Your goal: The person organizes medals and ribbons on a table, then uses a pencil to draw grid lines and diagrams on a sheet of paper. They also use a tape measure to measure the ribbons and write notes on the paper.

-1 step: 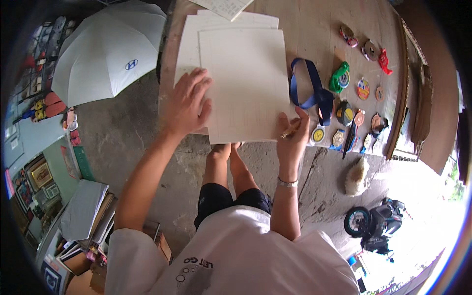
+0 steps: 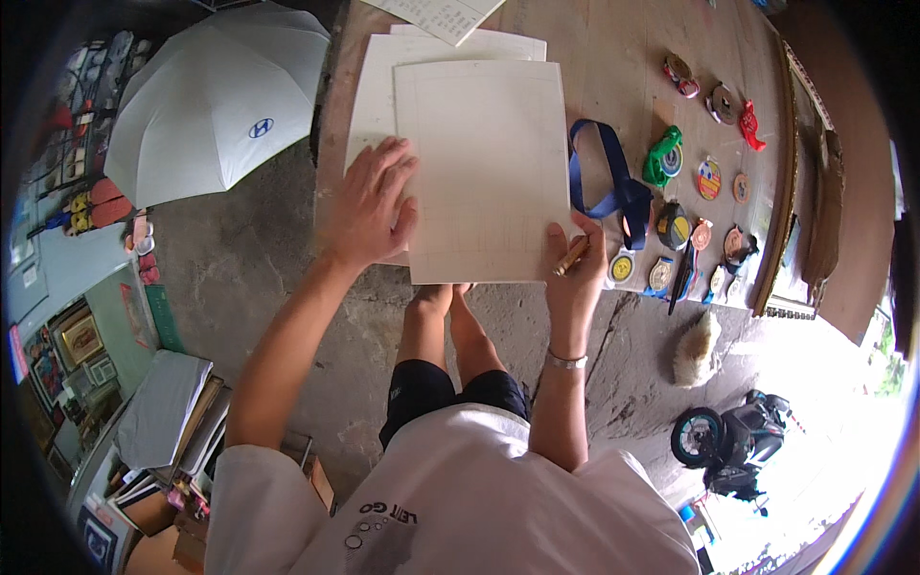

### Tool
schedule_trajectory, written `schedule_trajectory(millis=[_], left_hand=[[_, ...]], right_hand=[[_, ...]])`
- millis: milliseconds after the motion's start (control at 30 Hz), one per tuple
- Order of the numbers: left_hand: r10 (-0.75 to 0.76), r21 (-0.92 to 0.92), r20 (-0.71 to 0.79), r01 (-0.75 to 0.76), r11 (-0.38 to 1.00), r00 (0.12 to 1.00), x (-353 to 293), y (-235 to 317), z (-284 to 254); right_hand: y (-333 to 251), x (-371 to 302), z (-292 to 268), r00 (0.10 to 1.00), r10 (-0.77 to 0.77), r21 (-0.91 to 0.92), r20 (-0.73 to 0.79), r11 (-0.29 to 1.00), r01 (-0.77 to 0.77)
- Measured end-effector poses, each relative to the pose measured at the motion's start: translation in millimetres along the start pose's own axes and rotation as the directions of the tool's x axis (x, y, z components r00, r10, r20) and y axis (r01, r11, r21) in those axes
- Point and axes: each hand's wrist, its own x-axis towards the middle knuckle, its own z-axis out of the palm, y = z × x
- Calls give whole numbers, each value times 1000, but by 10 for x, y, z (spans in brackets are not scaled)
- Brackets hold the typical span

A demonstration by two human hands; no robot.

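Observation:
A pale cream board (image 2: 484,172) with faint ruled lines lies on top of another pale sheet (image 2: 374,105) on the table. My left hand (image 2: 379,206) rests with its fingers stretched out at the board's left edge, over the lower sheet. At the board's lower right corner, my right hand (image 2: 580,273) pinches a short brown pencil-like stick (image 2: 573,257); its exact kind is unclear. Just beyond that hand, a dark blue ribbon (image 2: 599,206) lies looped. To its right sit a yellow-and-black tape measure (image 2: 674,226) and several medals, among them one with a green ribbon (image 2: 661,158).
A printed sheet (image 2: 450,14) overlaps the boards at the far edge. Long frame pieces (image 2: 781,192) run along the table's right side. An open white umbrella (image 2: 216,101) stands left. Below right are a furry white animal (image 2: 697,352) and a motorcycle (image 2: 733,436).
The whole view has shifted slightly. The stick in my right hand sits at a slightly different angle and shows more plainly. My left hand stays at the board's left edge.

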Motion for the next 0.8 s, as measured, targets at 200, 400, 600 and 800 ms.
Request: schedule_trajectory(millis=[200,400,600,800], left_hand=[[-95,-323,-27,81,943,995,-6,-112,7],[-313,-956,257,289,59,914,195,-107,-447],[-629,-878,225,434,200,744,146,-186,89],[-588,-561,44,507,654,808,167,-196,40]], right_hand=[[-705,-179,-581,988,-153,18,36,988,152],[-1192,-709,-731,851,-487,-401,194,753,522],[-493,-770,180,693,-504,-101,516,767,633],[-196,-435,209,876,-409,278,255,899,338]])
